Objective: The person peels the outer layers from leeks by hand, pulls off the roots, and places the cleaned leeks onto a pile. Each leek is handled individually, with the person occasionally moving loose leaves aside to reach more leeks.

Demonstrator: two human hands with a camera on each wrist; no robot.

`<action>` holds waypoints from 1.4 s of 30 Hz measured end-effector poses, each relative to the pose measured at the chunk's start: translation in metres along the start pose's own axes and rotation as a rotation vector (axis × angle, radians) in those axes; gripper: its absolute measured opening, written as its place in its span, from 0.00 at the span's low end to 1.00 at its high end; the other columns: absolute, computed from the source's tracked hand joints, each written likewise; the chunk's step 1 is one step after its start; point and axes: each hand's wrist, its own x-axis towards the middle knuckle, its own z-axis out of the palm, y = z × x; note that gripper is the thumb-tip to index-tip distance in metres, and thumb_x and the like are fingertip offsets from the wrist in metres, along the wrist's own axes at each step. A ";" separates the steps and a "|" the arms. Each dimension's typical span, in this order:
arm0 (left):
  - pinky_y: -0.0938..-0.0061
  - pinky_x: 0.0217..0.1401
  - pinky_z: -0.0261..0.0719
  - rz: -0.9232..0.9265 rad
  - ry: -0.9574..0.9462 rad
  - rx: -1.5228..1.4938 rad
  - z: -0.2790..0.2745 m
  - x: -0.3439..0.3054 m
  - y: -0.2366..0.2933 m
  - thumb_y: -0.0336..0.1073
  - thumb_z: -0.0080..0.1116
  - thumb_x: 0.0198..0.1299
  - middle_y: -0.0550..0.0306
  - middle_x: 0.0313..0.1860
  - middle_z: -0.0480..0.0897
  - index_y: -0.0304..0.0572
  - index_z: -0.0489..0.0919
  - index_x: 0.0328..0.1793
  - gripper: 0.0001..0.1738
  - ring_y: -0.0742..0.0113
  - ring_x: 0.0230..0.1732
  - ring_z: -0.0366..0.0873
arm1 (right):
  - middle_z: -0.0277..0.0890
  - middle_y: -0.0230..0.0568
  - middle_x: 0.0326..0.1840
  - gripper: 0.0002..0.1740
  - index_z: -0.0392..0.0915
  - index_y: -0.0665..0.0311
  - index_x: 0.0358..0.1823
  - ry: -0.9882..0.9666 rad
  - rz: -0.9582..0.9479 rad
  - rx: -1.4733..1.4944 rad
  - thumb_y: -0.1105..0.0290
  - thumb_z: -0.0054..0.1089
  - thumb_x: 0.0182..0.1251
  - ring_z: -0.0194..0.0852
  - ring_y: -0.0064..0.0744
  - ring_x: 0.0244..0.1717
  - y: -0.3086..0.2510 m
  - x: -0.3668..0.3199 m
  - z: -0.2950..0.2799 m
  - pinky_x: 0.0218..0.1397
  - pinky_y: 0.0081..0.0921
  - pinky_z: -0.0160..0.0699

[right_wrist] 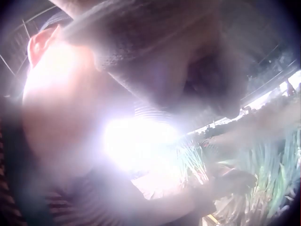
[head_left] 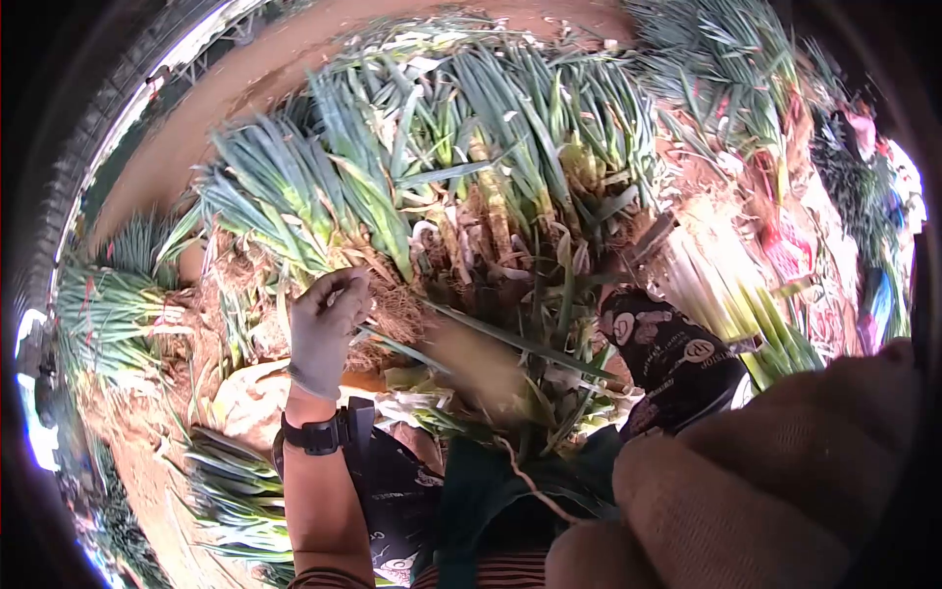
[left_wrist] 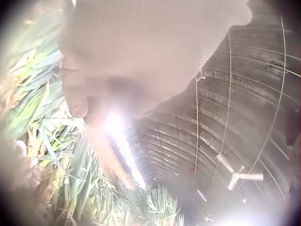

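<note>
My left hand (head_left: pixel 329 324), in a pale knit glove, is raised in front of the leek roots (head_left: pixel 388 319) with its fingers loosely bent and nothing visible in them. The same gloved hand fills the top of the left wrist view. Very near the head camera, my right hand (head_left: pixel 726 491) looms large at lower right, its gloved fingers bent and spread. In the right wrist view, that gloved hand (right_wrist: pixel 150 56) is up beside the person's head. Upright bundles of leeks (head_left: pixel 471 128), green leaves up and roots down, stand ahead of both hands.
Trimmed leeks with pale stalks (head_left: pixel 721 265) lie by my right knee. More leek bundles (head_left: pixel 108 319) are at the left, with others (head_left: pixel 235 491) at lower left. Loose leaves (head_left: pixel 520 339) lie between my legs, near a blurred tan shape (head_left: pixel 476 368). Bare soil (head_left: pixel 294 49) stretches behind.
</note>
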 end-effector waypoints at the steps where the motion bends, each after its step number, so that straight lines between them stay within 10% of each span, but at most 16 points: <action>1: 0.82 0.35 0.72 0.004 0.017 0.027 -0.001 -0.005 0.006 0.30 0.61 0.66 0.61 0.35 0.81 0.30 0.81 0.51 0.12 0.77 0.31 0.74 | 0.73 0.42 0.26 0.18 0.73 0.63 0.33 -0.010 -0.011 -0.005 0.57 0.69 0.58 0.74 0.42 0.29 0.002 0.005 0.002 0.35 0.35 0.72; 24: 0.77 0.41 0.75 0.066 0.075 0.290 -0.082 -0.030 -0.016 0.37 0.55 0.69 0.59 0.35 0.81 0.32 0.82 0.51 0.14 0.73 0.34 0.75 | 0.83 0.47 0.37 0.24 0.78 0.67 0.48 -0.075 -0.229 -0.208 0.53 0.67 0.64 0.84 0.44 0.41 0.050 0.073 -0.078 0.44 0.35 0.81; 29: 0.75 0.47 0.78 0.084 0.012 0.284 -0.073 -0.023 -0.019 0.39 0.55 0.71 0.58 0.47 0.83 0.34 0.81 0.56 0.17 0.71 0.43 0.80 | 0.84 0.46 0.44 0.26 0.79 0.68 0.55 -0.047 0.231 0.270 0.53 0.63 0.68 0.83 0.34 0.45 0.093 0.099 -0.099 0.49 0.30 0.82; 34: 0.78 0.43 0.76 0.034 -0.068 0.252 -0.059 -0.010 -0.027 0.38 0.56 0.69 0.60 0.44 0.83 0.35 0.81 0.57 0.17 0.74 0.39 0.76 | 0.85 0.40 0.45 0.22 0.80 0.69 0.55 0.306 0.208 0.690 0.58 0.63 0.69 0.82 0.25 0.43 0.078 0.127 -0.107 0.49 0.22 0.83; 42: 0.75 0.46 0.80 0.018 -0.510 0.213 0.039 -0.034 -0.023 0.32 0.70 0.57 0.50 0.53 0.83 0.36 0.79 0.60 0.24 0.68 0.43 0.82 | 0.83 0.38 0.39 0.14 0.80 0.72 0.51 0.300 -0.087 1.041 0.70 0.59 0.70 0.84 0.24 0.35 0.001 0.223 -0.069 0.40 0.19 0.86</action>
